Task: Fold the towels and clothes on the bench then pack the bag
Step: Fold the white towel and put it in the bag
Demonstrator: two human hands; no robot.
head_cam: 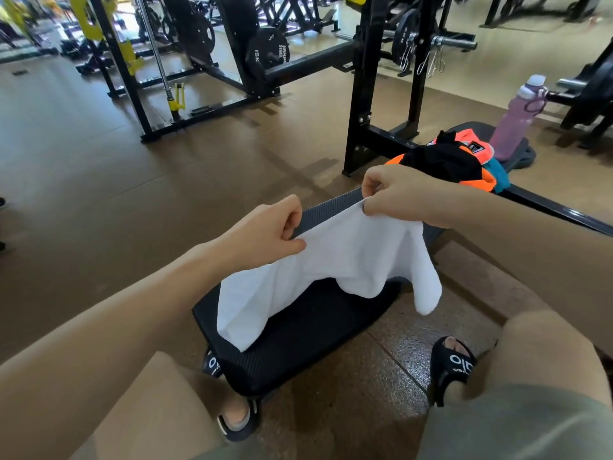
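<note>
Person sat astride black bench [298,333], L hand [265,232] & R hand [403,195] each pinched white towel [335,263] top edge, towel hung over bench's near end, clothes pile [447,161] w/ purple bottle [519,119] at bench's far end.

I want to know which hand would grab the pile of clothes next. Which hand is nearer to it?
Right. The right hand pinches the towel just in front of the clothes; the left hand holds the other corner, farther away.

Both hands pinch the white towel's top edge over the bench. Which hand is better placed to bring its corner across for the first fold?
Probably the left. The left hand holds the corner above the bench pad, with the towel trailing onto it. The right hand is already out at the far end, so it can anchor.
</note>
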